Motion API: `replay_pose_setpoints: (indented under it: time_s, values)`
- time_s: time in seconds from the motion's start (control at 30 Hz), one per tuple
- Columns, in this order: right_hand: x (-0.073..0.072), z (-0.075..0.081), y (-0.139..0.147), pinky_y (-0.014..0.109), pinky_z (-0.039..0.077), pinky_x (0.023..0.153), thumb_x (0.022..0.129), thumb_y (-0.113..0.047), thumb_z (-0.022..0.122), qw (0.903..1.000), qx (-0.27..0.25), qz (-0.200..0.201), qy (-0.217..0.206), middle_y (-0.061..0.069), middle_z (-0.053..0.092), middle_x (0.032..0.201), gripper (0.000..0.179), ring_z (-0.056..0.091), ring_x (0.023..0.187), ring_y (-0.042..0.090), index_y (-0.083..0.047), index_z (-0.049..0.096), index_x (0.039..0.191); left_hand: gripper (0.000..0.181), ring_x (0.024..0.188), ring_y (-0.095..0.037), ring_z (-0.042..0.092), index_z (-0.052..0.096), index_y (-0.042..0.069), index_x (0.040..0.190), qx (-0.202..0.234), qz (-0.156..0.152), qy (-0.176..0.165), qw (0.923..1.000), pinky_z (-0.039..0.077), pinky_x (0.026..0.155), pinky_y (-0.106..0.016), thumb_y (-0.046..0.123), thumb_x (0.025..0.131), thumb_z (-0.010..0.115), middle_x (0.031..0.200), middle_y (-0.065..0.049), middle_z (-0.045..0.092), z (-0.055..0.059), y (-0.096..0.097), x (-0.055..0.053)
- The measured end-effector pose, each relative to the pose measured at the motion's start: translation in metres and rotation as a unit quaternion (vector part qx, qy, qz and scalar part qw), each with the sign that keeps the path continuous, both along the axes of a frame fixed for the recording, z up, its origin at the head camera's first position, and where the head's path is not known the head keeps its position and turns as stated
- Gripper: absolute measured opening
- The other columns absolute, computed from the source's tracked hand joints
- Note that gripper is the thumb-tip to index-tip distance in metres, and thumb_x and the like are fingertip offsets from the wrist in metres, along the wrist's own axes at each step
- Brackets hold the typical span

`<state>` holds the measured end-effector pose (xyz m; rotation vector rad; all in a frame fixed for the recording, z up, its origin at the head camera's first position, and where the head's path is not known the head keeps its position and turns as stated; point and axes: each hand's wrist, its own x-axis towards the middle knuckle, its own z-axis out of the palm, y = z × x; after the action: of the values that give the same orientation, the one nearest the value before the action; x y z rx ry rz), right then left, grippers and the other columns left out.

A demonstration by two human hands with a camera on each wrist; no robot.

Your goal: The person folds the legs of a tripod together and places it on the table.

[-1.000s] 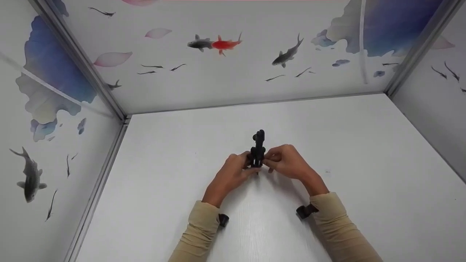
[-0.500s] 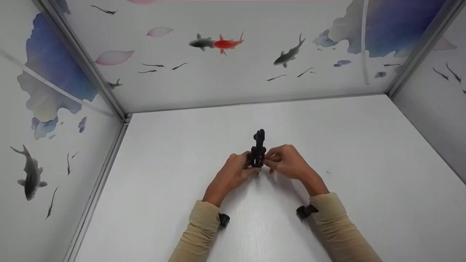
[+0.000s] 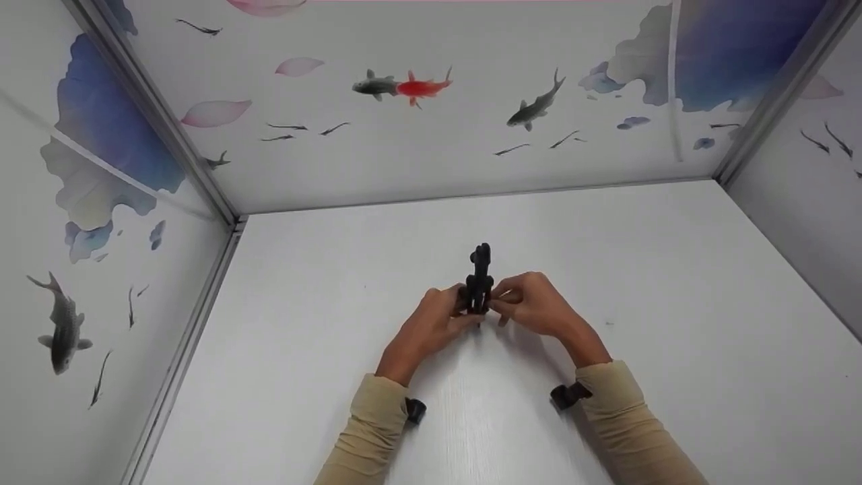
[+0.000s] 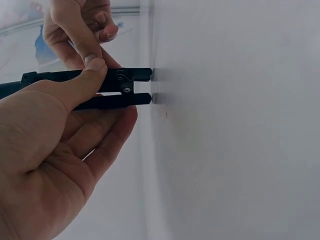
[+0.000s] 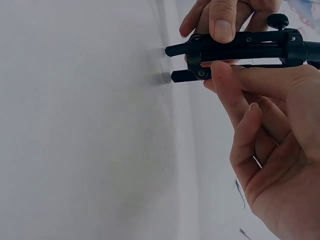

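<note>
A small black tripod [image 3: 481, 263] stands upright on the white table, its legs folded close together. My left hand [image 3: 431, 323] grips the lower part from the left, thumb on one leg and fingers behind. From the other side my right hand [image 3: 539, 306] pinches a leg between thumb and forefinger. In the left wrist view, two leg tips [image 4: 144, 99] meet the tabletop or sit just off it. A round knob [image 5: 278, 21] and the hinged braces show in the right wrist view. The fingers partly hide the legs.
White panels printed with fish and petals [image 3: 417, 148] enclose the table [image 3: 303, 283] at the back and both sides. Grey metal posts [image 3: 202, 178] run along the corners. Each wrist carries a small black camera [image 3: 566, 396].
The head view shifts slightly. Both hands keep almost the same hold on the tripod, which stays upright in place.
</note>
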<state>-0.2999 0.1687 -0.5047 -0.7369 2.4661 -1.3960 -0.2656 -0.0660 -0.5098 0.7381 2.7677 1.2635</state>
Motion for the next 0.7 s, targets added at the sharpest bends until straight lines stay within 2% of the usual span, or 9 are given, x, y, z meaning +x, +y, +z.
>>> replay_pose_setpoints:
  time_s: [0.13, 0.33, 0.43, 0.5, 0.6, 0.7]
  values:
    - [0.0, -0.002, 0.001, 0.02, 0.057, 0.069, 0.101, -0.005, 0.075, 0.9999, -0.003, 0.006, 0.012, 0.019, 0.084, 0.103, 0.01, 0.082, 0.076, 0.018, -0.002, 0.081, 0.107, 0.035, 0.108, -0.019, 0.08, 0.073, 0.008, 0.13, 0.0, 0.007, -0.009, 0.9999, 0.063, 0.095, -0.037, 0.025, 0.101, 0.08, 0.116, -0.007, 0.083, 0.0, -0.001, 0.0]
    - [-0.002, -0.003, 0.005, 0.022, 0.06, 0.076, 0.101, -0.006, 0.075, 0.9995, 0.0, 0.021, 0.025, 0.013, 0.084, 0.107, 0.015, 0.082, 0.08, 0.017, -0.004, 0.082, 0.114, 0.036, 0.118, -0.022, 0.078, 0.072, 0.009, 0.133, 0.018, -0.002, -0.023, 0.9996, 0.061, 0.103, -0.034, 0.024, 0.101, 0.079, 0.125, -0.006, 0.081, 0.001, -0.001, 0.0]
    - [-0.003, -0.003, 0.007, 0.024, 0.062, 0.08, 0.101, -0.008, 0.076, 0.9991, 0.009, 0.029, 0.029, 0.011, 0.084, 0.11, 0.017, 0.082, 0.083, 0.018, -0.006, 0.082, 0.117, 0.041, 0.123, -0.023, 0.076, 0.071, 0.011, 0.134, 0.021, 0.001, -0.041, 0.9989, 0.059, 0.107, -0.036, 0.028, 0.099, 0.082, 0.127, -0.004, 0.081, 0.003, -0.003, 0.001]
    - [-0.004, -0.004, 0.008, 0.026, 0.063, 0.083, 0.101, -0.008, 0.076, 0.9986, 0.014, 0.034, 0.037, 0.01, 0.084, 0.112, 0.018, 0.083, 0.088, 0.021, -0.006, 0.082, 0.118, 0.049, 0.127, -0.026, 0.074, 0.069, 0.015, 0.138, 0.018, 0.015, -0.058, 0.9981, 0.058, 0.109, -0.041, 0.034, 0.096, 0.085, 0.13, -0.004, 0.08, 0.007, -0.006, 0.002]
    - [-0.006, -0.004, 0.01, 0.031, 0.064, 0.088, 0.1, -0.008, 0.077, 0.9971, 0.03, 0.038, 0.058, 0.006, 0.083, 0.117, 0.021, 0.081, 0.101, 0.023, -0.009, 0.081, 0.121, 0.068, 0.135, -0.034, 0.067, 0.062, 0.017, 0.148, 0.011, 0.044, -0.068, 0.9967, 0.055, 0.112, -0.048, 0.043, 0.091, 0.089, 0.145, -0.009, 0.072, 0.015, -0.01, 0.003]
    - [-0.007, -0.006, 0.011, 0.038, 0.064, 0.093, 0.1, -0.009, 0.078, 0.9954, 0.046, 0.04, 0.075, 0.005, 0.082, 0.121, 0.025, 0.078, 0.111, 0.025, -0.01, 0.081, 0.124, 0.085, 0.144, -0.039, 0.06, 0.052, 0.016, 0.158, 0.017, 0.07, -0.044, 0.9964, 0.053, 0.115, -0.05, 0.05, 0.09, 0.088, 0.159, -0.014, 0.06, 0.023, -0.011, 0.005]
